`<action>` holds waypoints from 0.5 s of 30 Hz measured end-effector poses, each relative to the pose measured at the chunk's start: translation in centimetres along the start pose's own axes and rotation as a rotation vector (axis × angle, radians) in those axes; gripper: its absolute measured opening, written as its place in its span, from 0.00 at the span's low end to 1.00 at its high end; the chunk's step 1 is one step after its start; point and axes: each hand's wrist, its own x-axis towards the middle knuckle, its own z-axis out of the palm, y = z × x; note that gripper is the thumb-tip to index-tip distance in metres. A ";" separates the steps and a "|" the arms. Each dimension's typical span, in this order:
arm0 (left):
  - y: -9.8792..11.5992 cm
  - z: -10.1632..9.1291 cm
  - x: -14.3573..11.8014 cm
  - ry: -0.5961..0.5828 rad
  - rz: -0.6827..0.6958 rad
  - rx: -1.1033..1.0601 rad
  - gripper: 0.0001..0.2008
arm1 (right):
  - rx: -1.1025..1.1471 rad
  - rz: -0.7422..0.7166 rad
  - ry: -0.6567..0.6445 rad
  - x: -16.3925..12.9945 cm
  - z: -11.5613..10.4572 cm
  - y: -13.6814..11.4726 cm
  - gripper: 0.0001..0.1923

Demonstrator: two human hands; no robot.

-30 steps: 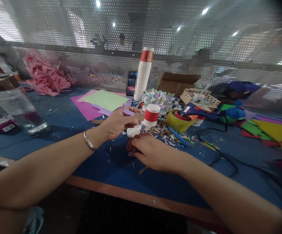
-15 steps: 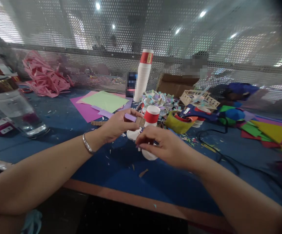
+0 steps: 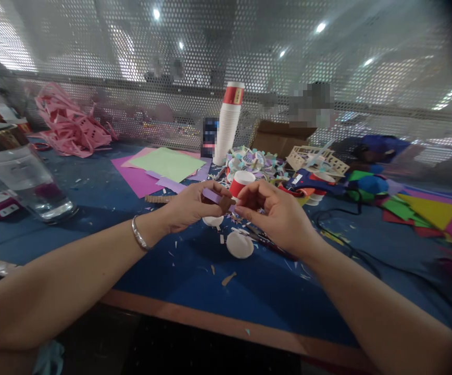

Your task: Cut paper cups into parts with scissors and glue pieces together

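In my left hand I pinch a brown cardboard strip together with a purple paper strip. My right hand is closed at thumb and forefinger, close to the free end of the cardboard. A tiny purple paper piece shows at those fingertips. Just behind the hands stands a red and white paper cup. On the table below lies a white paper disc, and a second white disc is partly covered by my left hand. A dark, long-handled tool lies partly under my right hand.
Behind are a tall cup stack, cut paper pieces, a cardboard box and a blue glue gun with its cable. Coloured sheets lie left of centre; a water bottle stands far left.
My right hand has moved up and slightly right, to the end of the cardboard strip, uncovering the white disc and the dark tool. My left hand stays nearly in place.
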 end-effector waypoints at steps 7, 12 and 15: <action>0.0 0.0 -0.1 -0.048 0.012 -0.008 0.18 | -0.006 -0.006 -0.007 0.2 -0.1 0.4 0.10; 0.0 0.1 -0.1 -0.060 0.006 -0.027 0.18 | 0.016 0.004 -0.003 0.1 0.0 0.4 0.11; 0.0 0.1 -0.2 -0.064 0.014 -0.015 0.17 | 0.006 0.010 -0.016 0.1 0.1 0.4 0.11</action>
